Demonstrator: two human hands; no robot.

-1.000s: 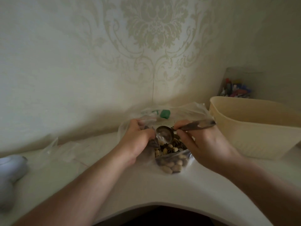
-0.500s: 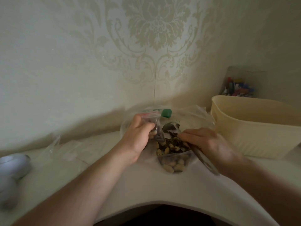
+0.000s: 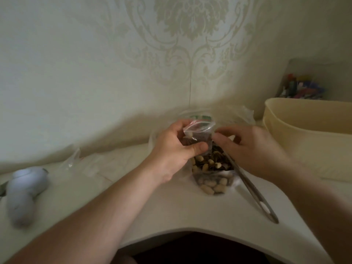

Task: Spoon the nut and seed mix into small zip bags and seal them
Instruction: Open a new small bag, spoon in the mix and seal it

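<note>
Right now the left hand (image 3: 177, 149) is pinching a small zip bag (image 3: 199, 131) upright by its side, keeping the filled mouth up so nothing spills, while the right hand (image 3: 253, 147) is reaching for the top edge, fingers loosely curled and holding nothing, probably to press the strip closed. Below them the spoon (image 3: 251, 189) is lying on the table (image 3: 181, 210), its bowl resting in the nut and seed mix (image 3: 211, 168).

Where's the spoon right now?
In the head view the spoon lies on the table, bowl end in the nut and seed mix, handle running toward the near right edge, under the right hand.
</note>
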